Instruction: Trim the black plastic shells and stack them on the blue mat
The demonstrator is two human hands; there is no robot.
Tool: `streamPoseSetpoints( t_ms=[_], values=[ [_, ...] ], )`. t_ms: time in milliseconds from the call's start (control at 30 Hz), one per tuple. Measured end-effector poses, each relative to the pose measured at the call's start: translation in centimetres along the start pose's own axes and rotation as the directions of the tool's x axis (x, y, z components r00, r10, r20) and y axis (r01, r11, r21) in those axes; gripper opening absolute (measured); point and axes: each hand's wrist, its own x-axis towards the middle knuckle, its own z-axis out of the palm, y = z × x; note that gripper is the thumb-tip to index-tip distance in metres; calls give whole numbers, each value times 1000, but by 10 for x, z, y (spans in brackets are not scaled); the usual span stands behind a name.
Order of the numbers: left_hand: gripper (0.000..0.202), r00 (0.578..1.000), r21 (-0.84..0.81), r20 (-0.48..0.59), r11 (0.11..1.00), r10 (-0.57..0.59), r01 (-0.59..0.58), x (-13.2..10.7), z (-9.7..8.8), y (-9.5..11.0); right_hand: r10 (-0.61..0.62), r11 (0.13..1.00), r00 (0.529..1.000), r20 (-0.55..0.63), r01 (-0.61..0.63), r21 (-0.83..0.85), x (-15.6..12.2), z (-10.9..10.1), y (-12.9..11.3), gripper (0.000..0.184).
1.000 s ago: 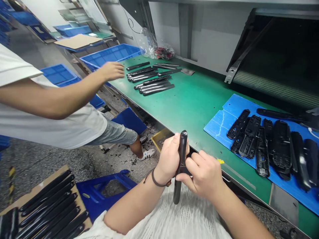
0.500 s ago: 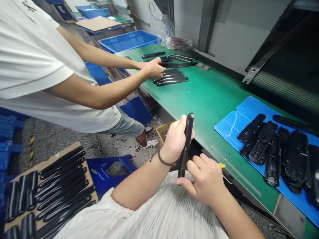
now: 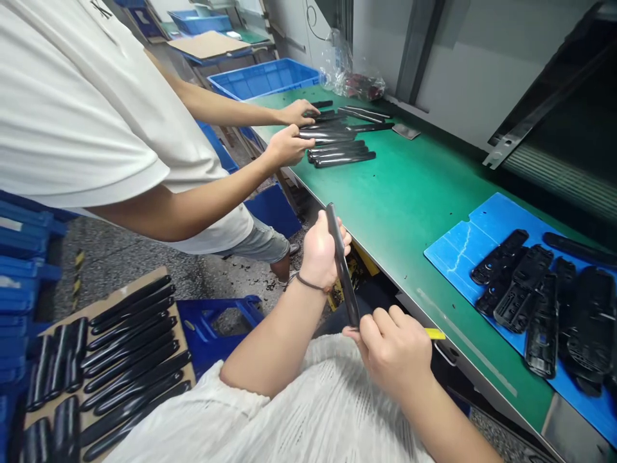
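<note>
A long, slim, glossy black plastic part (image 3: 344, 267) slants across the space in front of my body. My left hand (image 3: 319, 254) is closed on it near its upper end, with fingertips showing on the far side. My right hand (image 3: 398, 347) is at the lower end, its thumb and finger touching the part there. From that right fist sticks out the yellow handle of a tool (image 3: 436, 334). The tool's working end is hidden by my fingers.
Similar black parts (image 3: 130, 354) lie in rows on cardboard at lower left. A blue sheet (image 3: 448, 251) carries black moulded pieces on the green bench (image 3: 385, 206). A co-worker's hands (image 3: 289, 145) handle black parts (image 3: 344, 154) at the bench's far end, near a blue crate (image 3: 270, 80).
The black part has tipped, its upper end now leaning left, and my left hand has moved left with looser fingers. The co-worker's hands have come apart.
</note>
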Motion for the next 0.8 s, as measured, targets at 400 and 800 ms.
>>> streamPoseSetpoints(
  t_ms=[400,800],
  values=[
    [46,984,-151,-168,985,56,-82,18,-28,18,308,840,929,206,-367,401,4,14,10,59],
    [31,324,498,532,20,782,-867,-24,-35,-18,406,612,913,-41,-238,754,11,-18,10,2]
  ],
)
